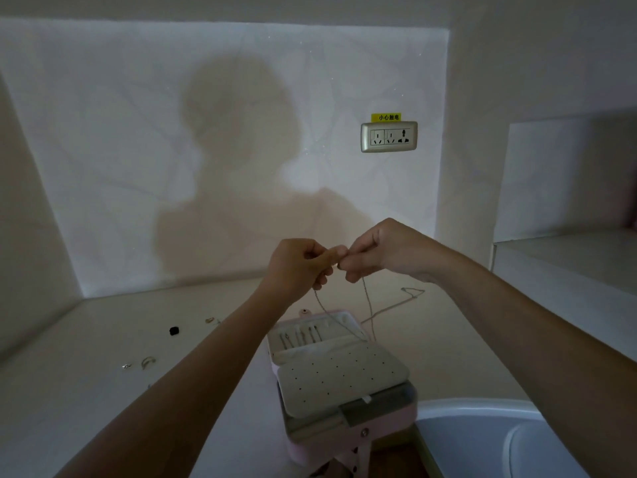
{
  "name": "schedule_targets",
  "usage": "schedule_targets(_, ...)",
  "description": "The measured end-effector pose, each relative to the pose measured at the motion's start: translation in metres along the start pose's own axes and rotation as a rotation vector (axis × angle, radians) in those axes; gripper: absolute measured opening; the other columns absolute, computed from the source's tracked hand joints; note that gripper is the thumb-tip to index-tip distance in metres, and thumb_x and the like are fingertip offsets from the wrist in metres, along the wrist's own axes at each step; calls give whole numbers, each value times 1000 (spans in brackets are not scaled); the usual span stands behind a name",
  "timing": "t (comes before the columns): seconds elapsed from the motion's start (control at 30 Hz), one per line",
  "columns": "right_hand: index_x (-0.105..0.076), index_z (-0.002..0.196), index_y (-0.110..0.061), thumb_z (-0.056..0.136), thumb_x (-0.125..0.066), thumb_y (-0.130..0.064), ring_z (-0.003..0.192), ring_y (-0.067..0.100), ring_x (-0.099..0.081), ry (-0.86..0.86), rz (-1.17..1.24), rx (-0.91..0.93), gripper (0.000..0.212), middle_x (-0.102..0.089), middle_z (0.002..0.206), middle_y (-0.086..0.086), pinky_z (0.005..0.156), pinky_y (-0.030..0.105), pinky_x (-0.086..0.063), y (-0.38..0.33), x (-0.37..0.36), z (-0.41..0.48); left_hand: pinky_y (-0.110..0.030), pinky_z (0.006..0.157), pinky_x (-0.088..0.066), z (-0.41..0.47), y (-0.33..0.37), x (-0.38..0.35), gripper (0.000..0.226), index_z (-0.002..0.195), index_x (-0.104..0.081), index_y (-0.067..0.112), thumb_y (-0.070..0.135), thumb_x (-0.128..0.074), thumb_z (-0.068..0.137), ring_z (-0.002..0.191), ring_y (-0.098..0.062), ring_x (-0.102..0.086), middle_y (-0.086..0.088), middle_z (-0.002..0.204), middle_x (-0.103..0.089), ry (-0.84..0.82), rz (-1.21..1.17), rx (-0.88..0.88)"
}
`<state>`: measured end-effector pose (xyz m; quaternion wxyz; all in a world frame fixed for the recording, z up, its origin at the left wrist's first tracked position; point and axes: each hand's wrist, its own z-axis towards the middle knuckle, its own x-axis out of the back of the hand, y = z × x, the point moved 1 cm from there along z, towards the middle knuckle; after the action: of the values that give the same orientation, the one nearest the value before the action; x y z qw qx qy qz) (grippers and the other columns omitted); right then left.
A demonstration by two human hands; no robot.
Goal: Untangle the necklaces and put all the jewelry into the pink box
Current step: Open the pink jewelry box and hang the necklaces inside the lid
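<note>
My left hand (300,267) and my right hand (379,251) meet fingertip to fingertip above the counter, each pinching a thin silver necklace chain (365,298). Its two strands hang down to the open pink box (344,377), where they reach the lid's hook row. The box stands open at the counter's front, its perforated earring panel facing up. A second chain (412,293) lies on the counter behind the box to the right. Small rings (148,362) and an earring (211,320) lie on the left, beside a small black piece (174,330).
The pale counter (103,339) sits in a wall alcove. A wall socket (388,136) with a yellow label is mounted above on the right. A white rounded basin or chair edge (482,408) fills the lower right. A raised shelf (568,257) runs along the right.
</note>
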<state>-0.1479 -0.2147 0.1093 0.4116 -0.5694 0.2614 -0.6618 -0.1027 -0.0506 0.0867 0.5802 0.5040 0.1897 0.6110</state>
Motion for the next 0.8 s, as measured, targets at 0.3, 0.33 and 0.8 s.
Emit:
schedule_targets(0.3, -73, 87, -6, 89, -66, -15, 75, 17, -68, 110, 20, 85, 12, -71, 79, 13, 75, 21, -57, -27, 14, 23, -10, 71, -40, -41, -80, -13, 25, 107, -64, 16, 35, -54, 94, 86, -5, -54, 2, 105, -65, -344, 595, 114)
schedule_targets(0.33, -73, 89, -5, 90, -64, -15, 72, 14, -67, 119, 3, 89, 14, -71, 79, 11, 76, 21, -56, -29, 16, 27, -14, 77, -43, -45, -85, -15, 28, 109, -64, 17, 38, -53, 94, 90, -7, -55, 2, 108, -64, -345, 620, 141)
schedule_targets(0.8, -73, 91, -6, 88, -68, -14, 68, 8, -65, 110, -144, 96, 10, -69, 71, 6, 83, 20, -54, -30, 15, 55, -28, 87, -28, -53, -105, -23, 27, 88, -54, 24, 51, -50, 88, 97, -13, -37, 6, 94, -47, -45, 709, -11)
